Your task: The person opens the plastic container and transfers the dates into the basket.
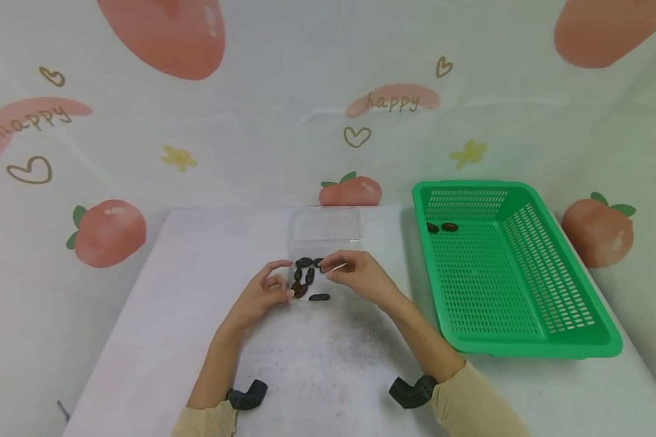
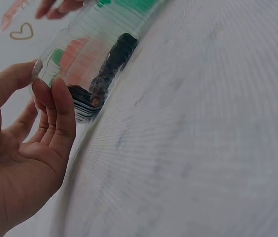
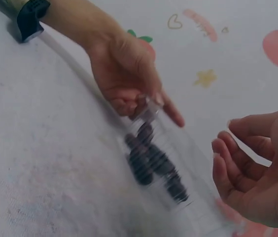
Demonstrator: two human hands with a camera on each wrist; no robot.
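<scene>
A clear plastic box point(image 1: 336, 286) with its lid point(image 1: 327, 226) raised at the back lies on the white table, with several dark brown dates point(image 1: 310, 276) spread inside. My left hand point(image 1: 262, 291) grips the box's left side, thumb near the front corner and a finger farther back. Over the box's far right part hovers my right hand point(image 1: 361, 276), fingers loosely bent, its tips close to a date in the head view. The right wrist view shows nothing between the fingers of this right hand point(image 3: 257, 173).
To the right stands a large green plastic basket point(image 1: 530, 347) with slotted walls. Two dates point(image 1: 449, 227) lie in its far left corner. A white backdrop point(image 1: 284, 152) printed with peaches rises behind the table point(image 1: 197, 267).
</scene>
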